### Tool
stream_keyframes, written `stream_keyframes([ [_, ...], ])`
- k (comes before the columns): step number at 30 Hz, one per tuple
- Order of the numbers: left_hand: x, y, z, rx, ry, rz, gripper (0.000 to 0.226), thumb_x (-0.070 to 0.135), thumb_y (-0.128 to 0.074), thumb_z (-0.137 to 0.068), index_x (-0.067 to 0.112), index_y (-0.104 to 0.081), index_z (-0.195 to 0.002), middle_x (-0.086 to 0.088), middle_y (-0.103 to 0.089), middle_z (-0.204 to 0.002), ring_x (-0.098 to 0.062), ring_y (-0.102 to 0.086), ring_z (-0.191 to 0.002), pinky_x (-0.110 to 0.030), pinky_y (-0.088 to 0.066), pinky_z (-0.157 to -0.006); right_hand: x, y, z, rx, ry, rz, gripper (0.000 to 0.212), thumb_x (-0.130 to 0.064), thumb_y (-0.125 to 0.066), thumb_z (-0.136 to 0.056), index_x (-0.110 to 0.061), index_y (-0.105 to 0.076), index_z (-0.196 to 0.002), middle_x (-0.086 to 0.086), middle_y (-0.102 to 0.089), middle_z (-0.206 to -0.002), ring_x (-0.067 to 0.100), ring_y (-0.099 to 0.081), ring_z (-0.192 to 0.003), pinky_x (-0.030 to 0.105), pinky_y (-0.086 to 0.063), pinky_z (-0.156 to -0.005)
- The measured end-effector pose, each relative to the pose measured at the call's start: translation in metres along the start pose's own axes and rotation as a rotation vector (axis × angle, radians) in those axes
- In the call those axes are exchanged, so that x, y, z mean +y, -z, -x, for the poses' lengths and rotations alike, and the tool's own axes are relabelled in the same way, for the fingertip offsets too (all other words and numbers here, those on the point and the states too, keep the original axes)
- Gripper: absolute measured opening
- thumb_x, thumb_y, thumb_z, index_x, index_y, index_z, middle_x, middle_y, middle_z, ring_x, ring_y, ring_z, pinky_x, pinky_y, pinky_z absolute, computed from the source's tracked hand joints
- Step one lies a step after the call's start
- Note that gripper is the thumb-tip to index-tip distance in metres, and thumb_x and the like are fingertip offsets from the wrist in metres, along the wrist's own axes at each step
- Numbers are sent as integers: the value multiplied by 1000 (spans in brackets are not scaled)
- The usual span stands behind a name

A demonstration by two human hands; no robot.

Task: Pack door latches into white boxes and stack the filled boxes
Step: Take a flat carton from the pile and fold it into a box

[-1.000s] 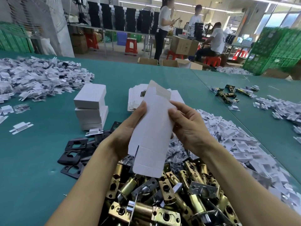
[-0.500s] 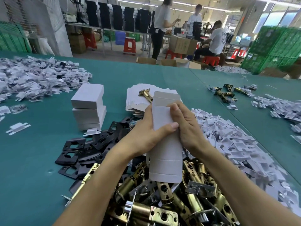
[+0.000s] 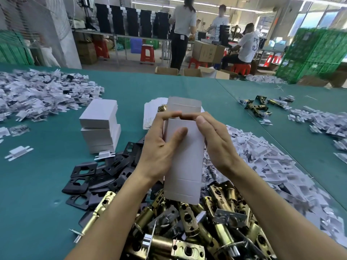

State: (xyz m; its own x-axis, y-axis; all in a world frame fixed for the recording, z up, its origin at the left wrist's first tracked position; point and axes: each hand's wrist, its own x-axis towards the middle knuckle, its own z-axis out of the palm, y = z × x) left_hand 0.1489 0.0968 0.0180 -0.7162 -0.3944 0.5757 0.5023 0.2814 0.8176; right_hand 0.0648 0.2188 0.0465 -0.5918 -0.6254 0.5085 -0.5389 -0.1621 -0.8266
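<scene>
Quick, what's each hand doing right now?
Left hand: holding the white box.
Right hand: holding the same box, near its top.

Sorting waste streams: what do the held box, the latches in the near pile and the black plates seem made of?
The box: thin matte white paperboard, creased fold lines. The latches: metal, shiny brass-coloured, glinting; plated or solid, unclear. The black plates: likely stamped metal, matte black coating.

Both hands, left hand [image 3: 159, 151] and right hand [image 3: 217, 145], hold a white box [image 3: 185, 166] upright above brass latches [image 3: 197, 228].
</scene>
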Motion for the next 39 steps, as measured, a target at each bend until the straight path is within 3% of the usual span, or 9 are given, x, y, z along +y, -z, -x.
stream_keyframes([
  [2,1,1,-2,46,2,-5,18,26,-58,-96,31,-55,-113,-2,-64,-109,-11,-64,-94,-28,-52,-78,-1,3,0,-44,-50,-103,34,-22,-41,-97,-12,-67,-118,10,-65,-121,22,-60,-118,39,-46,-101],
  [5,6,3,-2,74,-3,45,13,23,-51,-101,27,-58,-110,2,-64,-100,-3,-62,-83,-19,-51,-67,0,5,1,-49,-105,-255,25,-23,-53,-92,-25,-63,-115,-4,-68,-106,12,-64,-96,30,-53,-83],
  [12,21,8,-4,38,-4,50,20,25,-40,-104,21,-60,-103,13,-65,-95,-6,-61,-83,-25,-55,-66,-6,14,-1,-37,3,-292,19,-20,-85,-75,-25,-72,-88,2,-71,-89,17,-65,-81,26,-56,-74],
  [20,22,16,-3,-116,91,-87,45,50,-80,-71,39,-54,-106,6,-63,-109,-20,-69,-94,-43,-63,-71,-6,13,0,27,55,-207,19,-20,-75,-74,-10,-65,-87,11,-65,-80,20,-61,-74,37,-54,-73],
  [22,22,16,-4,-101,79,-81,39,45,-83,-73,34,-55,-97,8,-67,-97,-15,-70,-83,-37,-63,-65,-5,14,3,20,32,-167,21,-22,-74,-76,-8,-65,-87,20,-64,-80,24,-60,-76,45,-54,-76],
  [26,22,18,-7,-98,78,-51,33,36,-81,-78,18,-54,-82,4,-65,-76,-10,-65,-68,-24,-55,-55,-9,14,5,-8,14,-135,15,-27,-71,-83,-13,-69,-88,-3,-71,-79,12,-64,-75,28,-55,-70],
  [30,23,19,-6,-148,100,-37,31,32,-74,-82,11,-51,-79,8,-62,-70,-3,-60,-63,-19,-49,-53,-14,16,4,-30,-23,-145,34,-29,-72,-79,-18,-65,-111,4,-71,-91,20,-67,-85,42,-56,-77],
  [34,28,15,-6,-134,47,-11,19,33,-67,-87,24,-58,-102,13,-68,-89,-3,-66,-78,-18,-54,-63,-19,17,-1,8,-5,-235,67,-15,-73,-76,-28,-43,-135,-4,-71,-89,17,-69,-84,35,-59,-79],
  [39,26,6,-3,-7,-11,-319,41,40,-65,-94,41,-46,-130,8,-56,-126,-8,-61,-107,-37,-57,-88,-25,9,-5,191,6,-177,34,-8,-77,-79,-27,-66,-105,-16,-68,-81,8,-67,-73,24,-56,-61],
])
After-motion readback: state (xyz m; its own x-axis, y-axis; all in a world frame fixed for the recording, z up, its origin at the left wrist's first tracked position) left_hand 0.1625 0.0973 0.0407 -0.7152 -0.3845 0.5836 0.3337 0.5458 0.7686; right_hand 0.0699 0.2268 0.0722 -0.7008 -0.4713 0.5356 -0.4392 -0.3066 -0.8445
